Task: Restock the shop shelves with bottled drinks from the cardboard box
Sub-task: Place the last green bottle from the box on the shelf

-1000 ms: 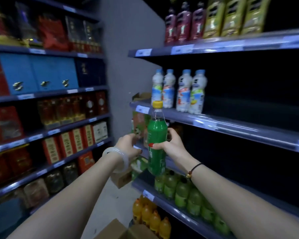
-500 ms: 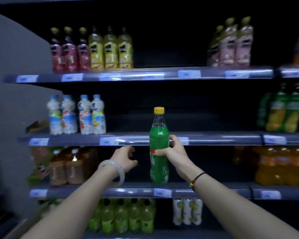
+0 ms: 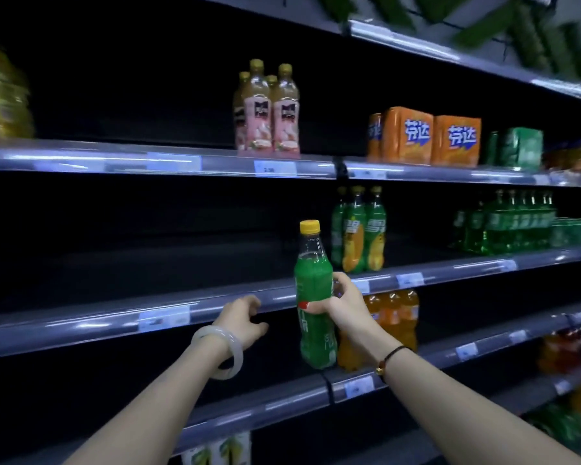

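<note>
Right hand (image 3: 344,308) grips green bottle (image 3: 312,283) upright, yellow cap up, in front of the middle shelf (image 3: 114,317). Left hand (image 3: 244,318) at the bottle's 9 o'clock, fingers loosely curled, holding nothing, by the shelf edge. Green-orange bottles (image 3: 359,229) at 1 o'clock, pink bottles (image 3: 269,112) at 12, orange bottles (image 3: 396,317) at 3.

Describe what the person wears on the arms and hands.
No sleeves are in view. The left hand has a smooth, milky-white translucent bangle at its wrist. The right hand has a thin black cord bracelet with an amber-brown bead at its wrist, and a red-painted thumbnail.
</note>
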Motion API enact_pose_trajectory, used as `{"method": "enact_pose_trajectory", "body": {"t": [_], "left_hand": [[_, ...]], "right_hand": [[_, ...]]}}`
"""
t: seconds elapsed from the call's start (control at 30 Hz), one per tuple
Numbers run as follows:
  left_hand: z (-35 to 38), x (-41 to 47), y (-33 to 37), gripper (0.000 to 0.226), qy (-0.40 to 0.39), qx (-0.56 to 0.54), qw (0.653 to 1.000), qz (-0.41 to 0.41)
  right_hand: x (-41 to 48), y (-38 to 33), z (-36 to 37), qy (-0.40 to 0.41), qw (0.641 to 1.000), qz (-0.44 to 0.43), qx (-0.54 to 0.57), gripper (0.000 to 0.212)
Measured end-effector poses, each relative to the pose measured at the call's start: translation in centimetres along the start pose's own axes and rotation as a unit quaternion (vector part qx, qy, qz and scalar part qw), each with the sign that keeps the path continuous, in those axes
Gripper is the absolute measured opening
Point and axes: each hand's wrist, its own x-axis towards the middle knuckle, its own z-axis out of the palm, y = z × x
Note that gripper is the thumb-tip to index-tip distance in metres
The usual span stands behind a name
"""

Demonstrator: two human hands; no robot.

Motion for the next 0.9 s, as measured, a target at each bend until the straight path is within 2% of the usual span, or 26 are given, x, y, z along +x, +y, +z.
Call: {"method": "enact_pose_trajectory", "body": {"t": [0.33,0.67,0.9], "left_hand": [[9.1,10.0,7.2,0.048,0.020,-0.004,1.000,0.024],[16.4,19.5,12.3,0.052,-0.008,0.052,0.994,0.096],[20.8,22.0,14.9,0.052,-0.019,0.089,0.989,0.113]], "right_hand": [[10.1,2.8,-12.0,0.027,1.000,-0.012,-0.008,0.056],[17.9,5.2,-18.7,0.080,0.996,-0.029,-0.016,0.050],[21.1,5.7,-22.4,0.103,0.994,-0.046,-0.004,0.049]]}}
